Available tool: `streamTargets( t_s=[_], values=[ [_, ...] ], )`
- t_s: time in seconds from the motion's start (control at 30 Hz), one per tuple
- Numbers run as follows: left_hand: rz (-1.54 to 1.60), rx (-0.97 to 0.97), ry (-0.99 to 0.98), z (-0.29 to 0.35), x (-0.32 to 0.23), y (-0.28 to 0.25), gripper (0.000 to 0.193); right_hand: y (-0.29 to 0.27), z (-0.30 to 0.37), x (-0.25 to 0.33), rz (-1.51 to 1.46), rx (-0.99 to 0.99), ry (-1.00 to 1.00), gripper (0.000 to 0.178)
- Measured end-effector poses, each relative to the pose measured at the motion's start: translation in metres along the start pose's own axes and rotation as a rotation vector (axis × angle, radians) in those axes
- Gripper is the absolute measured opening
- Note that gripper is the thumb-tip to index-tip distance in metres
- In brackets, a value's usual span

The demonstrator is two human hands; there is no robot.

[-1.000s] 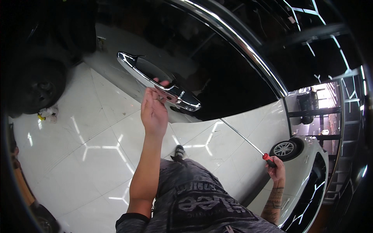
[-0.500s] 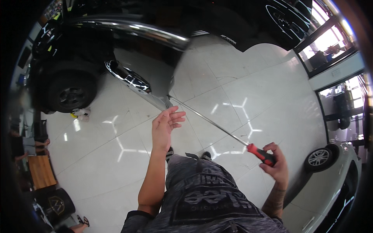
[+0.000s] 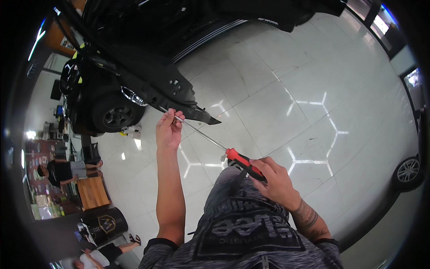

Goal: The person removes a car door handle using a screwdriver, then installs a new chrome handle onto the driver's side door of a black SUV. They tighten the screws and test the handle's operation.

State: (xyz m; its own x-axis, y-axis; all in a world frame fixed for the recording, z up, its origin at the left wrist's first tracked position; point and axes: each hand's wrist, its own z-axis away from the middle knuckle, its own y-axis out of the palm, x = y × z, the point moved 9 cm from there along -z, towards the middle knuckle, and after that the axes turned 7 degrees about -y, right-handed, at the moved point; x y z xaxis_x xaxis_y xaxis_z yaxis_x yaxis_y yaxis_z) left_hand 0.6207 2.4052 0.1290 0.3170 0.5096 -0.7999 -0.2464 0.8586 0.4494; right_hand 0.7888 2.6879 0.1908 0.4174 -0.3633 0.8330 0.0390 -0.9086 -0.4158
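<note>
A long screwdriver [image 3: 238, 158] with a red and black handle and a thin metal shaft slants across the middle of the view. My right hand [image 3: 278, 183] is wrapped round its handle. Close to the tip, the fingers of my left hand [image 3: 169, 131] are pinched on the shaft. The tip end reaches the edge of an open black car door [image 3: 172, 87], and just where it touches is hard to make out. A chrome door handle [image 3: 132, 95] shows on the door's outer side.
Behind the door is the black car's wheel [image 3: 117, 113]. On the left are a person in black [image 3: 62, 172], a wooden box [image 3: 92, 193], a black drum [image 3: 106, 225] and another person [image 3: 96, 258]. A second car's wheel [image 3: 406, 172] stands at right on the glossy tiled floor [image 3: 260, 89].
My left hand has closed from open fingers onto the shaft. The right hand and screwdriver have moved left, up to the door. The view has turned and the door now shows its edge.
</note>
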Motion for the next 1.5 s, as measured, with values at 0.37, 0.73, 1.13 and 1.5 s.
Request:
streamTargets(
  t_s=[0.37, 0.73, 1.13, 1.5],
  values=[
    [-0.072, -0.268, 0.122, -0.003, 0.001, -0.002, 0.023, -0.024, -0.015, -0.003, 0.164, -0.084, -0.18, 0.022],
    [0.018, -0.116, 0.129, 0.0, 0.008, 0.015, 0.023, -0.021, -0.028, 0.002, 0.217, 0.053, -0.175, 0.026],
    [0.127, 0.037, 0.128, -0.002, 0.008, 0.016, 0.023, -0.01, -0.023, -0.025, -0.18, 0.086, 0.281, 0.036],
    [0.135, -0.051, 0.174, -0.02, -0.002, 0.003, 0.021, 0.004, -0.003, -0.047, -0.716, 0.16, 0.699, 0.041]
  ],
)
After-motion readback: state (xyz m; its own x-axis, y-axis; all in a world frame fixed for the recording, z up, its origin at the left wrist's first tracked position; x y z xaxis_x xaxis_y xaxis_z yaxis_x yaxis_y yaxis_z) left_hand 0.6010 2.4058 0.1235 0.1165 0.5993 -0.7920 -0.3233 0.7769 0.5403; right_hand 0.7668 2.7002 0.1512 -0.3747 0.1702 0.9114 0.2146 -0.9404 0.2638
